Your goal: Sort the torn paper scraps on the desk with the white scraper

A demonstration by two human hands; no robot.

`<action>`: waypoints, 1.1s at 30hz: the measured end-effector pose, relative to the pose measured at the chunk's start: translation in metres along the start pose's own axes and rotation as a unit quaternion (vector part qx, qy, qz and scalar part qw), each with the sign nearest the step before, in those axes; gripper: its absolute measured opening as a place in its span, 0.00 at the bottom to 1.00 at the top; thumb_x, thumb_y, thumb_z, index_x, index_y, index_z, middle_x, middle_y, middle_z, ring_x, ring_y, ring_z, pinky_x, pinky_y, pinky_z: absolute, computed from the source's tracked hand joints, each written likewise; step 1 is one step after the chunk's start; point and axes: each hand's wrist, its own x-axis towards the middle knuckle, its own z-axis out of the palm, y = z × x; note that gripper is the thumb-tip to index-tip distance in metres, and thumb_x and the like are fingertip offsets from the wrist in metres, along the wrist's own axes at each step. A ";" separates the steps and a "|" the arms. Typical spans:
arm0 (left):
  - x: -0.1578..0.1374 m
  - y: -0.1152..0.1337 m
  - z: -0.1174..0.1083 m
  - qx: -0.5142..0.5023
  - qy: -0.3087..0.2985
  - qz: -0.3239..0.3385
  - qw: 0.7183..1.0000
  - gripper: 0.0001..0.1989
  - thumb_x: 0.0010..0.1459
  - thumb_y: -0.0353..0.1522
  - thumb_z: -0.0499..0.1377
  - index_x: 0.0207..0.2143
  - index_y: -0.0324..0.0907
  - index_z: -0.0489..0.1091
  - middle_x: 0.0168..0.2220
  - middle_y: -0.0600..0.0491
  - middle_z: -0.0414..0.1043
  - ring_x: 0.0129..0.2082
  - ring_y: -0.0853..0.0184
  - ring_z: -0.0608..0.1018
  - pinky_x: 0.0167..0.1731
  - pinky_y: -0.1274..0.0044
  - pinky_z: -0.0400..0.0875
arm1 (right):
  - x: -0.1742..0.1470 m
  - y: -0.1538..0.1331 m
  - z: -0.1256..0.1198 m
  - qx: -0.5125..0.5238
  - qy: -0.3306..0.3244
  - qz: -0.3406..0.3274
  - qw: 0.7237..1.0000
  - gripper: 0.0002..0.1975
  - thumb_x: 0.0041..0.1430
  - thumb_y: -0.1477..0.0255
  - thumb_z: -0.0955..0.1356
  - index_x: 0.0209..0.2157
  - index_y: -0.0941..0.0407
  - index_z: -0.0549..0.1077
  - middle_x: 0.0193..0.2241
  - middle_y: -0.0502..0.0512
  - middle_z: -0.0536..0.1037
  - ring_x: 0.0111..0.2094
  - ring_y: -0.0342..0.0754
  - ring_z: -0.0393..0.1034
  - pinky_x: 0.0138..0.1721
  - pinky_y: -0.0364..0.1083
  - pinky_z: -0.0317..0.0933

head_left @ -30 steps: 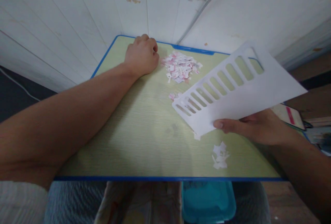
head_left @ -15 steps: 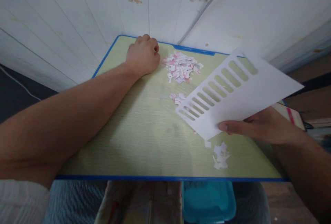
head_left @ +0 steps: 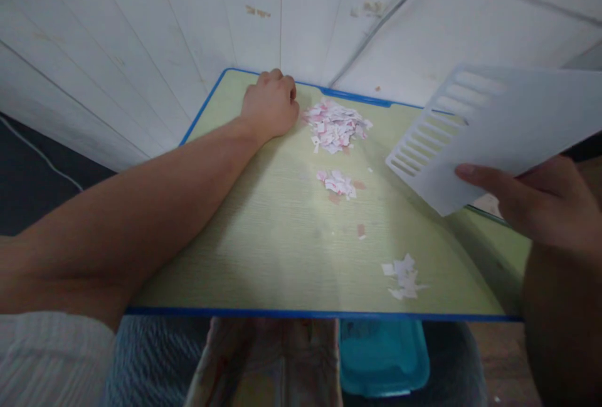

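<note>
Left hand point(head_left: 271, 105) curled, just left of the paper pile point(head_left: 336, 126); right hand point(head_left: 545, 203), right of it, pinching the raised sheet point(head_left: 512, 121). Apparent step: handling the sheet; moving it calls for a steady pinch.

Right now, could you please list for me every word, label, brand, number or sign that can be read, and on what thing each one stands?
None can be read.
White slotted sheet in the right hand: no lettering visible on this face.
Paper scraps on the table: any print is too small and blurred to read.
Teal container: none that I can make out.
</note>
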 end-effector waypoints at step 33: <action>-0.001 0.001 0.003 -0.099 -0.014 -0.002 0.995 0.40 0.73 0.57 0.50 0.75 0.41 0.69 0.73 0.48 0.71 0.71 0.49 0.60 0.74 0.53 0.56 | -0.094 -0.124 0.057 -0.299 -0.196 -0.218 0.908 0.12 0.76 0.68 0.71 0.34 0.49 0.80 0.26 0.51 0.82 0.27 0.53 0.79 0.30 0.49 0.68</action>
